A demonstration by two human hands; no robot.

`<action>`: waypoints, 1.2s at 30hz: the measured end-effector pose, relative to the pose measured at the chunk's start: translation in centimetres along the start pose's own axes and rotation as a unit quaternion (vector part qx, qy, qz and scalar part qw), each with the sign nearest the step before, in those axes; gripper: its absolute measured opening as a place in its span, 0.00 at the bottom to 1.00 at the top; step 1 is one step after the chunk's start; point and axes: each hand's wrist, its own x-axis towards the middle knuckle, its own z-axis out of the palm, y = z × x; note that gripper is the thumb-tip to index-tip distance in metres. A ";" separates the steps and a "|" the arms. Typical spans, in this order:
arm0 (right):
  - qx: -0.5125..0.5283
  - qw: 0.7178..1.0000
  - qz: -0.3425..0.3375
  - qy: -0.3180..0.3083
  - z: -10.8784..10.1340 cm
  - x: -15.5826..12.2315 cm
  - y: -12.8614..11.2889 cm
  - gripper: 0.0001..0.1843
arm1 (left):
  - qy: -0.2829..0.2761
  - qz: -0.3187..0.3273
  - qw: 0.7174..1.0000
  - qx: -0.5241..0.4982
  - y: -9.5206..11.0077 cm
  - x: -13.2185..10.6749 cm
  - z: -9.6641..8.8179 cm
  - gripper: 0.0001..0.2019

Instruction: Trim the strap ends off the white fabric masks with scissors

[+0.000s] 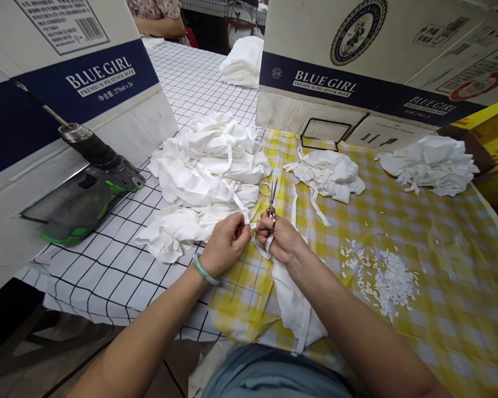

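My left hand [227, 243], with a green bangle [205, 270] at the wrist, pinches a narrow white strap [241, 207] that leads up to a heap of white cloth pieces [207, 160]. Close beside it, my right hand [283, 239] is wrapped round a pair of scissors [273, 199], their blades pointing away from me. The fingers of that hand also seem to hold part of the strap between the two hands. A white cloth piece [292, 298] hangs below my right hand over the table edge near my lap.
A cordless drill [95, 160] lies left, by a beer carton [108, 77]. Another carton [357, 99] stands behind. Smaller white cloth piles [327, 171] and small white clippings [390, 279] lie on the yellow checked cover [440, 232]. A person's arm [160, 26] shows at the far side.
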 end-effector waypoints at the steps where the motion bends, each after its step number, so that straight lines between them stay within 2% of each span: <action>1: -0.007 1.000 0.007 -0.008 -0.1 0.0 -0.1 0.14 | -0.001 -0.005 1.000 -0.009 0.1 0.0 -0.1 0.10; 4: -0.036 0.999 -0.003 -0.022 -0.3 -0.1 0.1 0.14 | -0.001 -0.043 0.998 -0.054 0.1 -0.1 -0.3 0.10; 5: -0.060 0.998 -0.031 -0.021 -0.5 -0.2 0.3 0.14 | -0.002 -0.063 0.995 -0.074 0.0 -0.1 -0.3 0.10; 7: -0.147 0.980 -0.131 -0.018 -0.8 -0.5 0.7 0.13 | -0.007 -0.107 0.987 -0.117 -0.1 -0.1 -0.2 0.12; 8: -0.209 0.958 -0.193 -0.019 -1.0 -0.7 0.9 0.14 | -0.012 -0.127 0.982 -0.139 -0.2 0.0 -0.1 0.12; 10: -0.339 0.893 -0.297 -0.020 -1.4 -0.9 1.2 0.12 | -0.020 -0.158 0.971 -0.177 -0.2 0.1 0.0 0.12; 12: -0.421 0.836 -0.352 -0.012 -1.7 -1.0 1.4 0.09 | -0.023 -0.176 0.962 -0.207 0.0 0.2 0.1 0.13; 14: -0.459 0.802 -0.382 0.000 -1.9 -1.0 1.5 0.07 | -0.021 -0.185 0.956 -0.226 0.2 0.2 0.1 0.14; 16: -0.474 0.783 -0.402 0.012 -1.9 -0.9 1.7 0.06 | -0.018 -0.184 0.954 -0.237 0.4 0.2 0.1 0.14; 18: -0.476 0.781 -0.404 0.033 -1.8 -0.8 2.1 0.05 | -0.016 -0.176 0.955 -0.238 0.5 0.2 0.1 0.12; 21: -0.438 0.816 -0.371 0.069 -1.5 -0.8 2.8 0.06 | -0.012 -0.161 0.959 -0.234 0.4 0.1 0.1 0.10; 23: -0.423 0.827 -0.362 0.071 -1.4 -0.9 3.2 0.06 | -0.009 -0.156 0.959 -0.238 0.3 0.0 0.3 0.10; 28: -0.462 0.791 -0.395 0.066 -1.7 -0.9 3.5 0.06 | -0.022 -0.160 0.947 -0.276 0.1 -0.1 0.5 0.10; 31: -0.461 0.785 -0.410 0.057 -2.0 -0.5 3.7 0.08 | -0.063 -0.189 0.930 -0.309 0.3 0.2 0.2 0.12; 33: -0.446 0.794 -0.410 0.046 -2.0 -0.2 3.9 0.09 | -0.098 -0.213 0.917 -0.324 0.5 0.5 -0.2 0.13; 36: -0.407 0.827 -0.386 0.037 -1.8 0.1 3.8 0.08 | -0.121 -0.232 0.906 -0.333 0.5 0.8 -0.7 0.15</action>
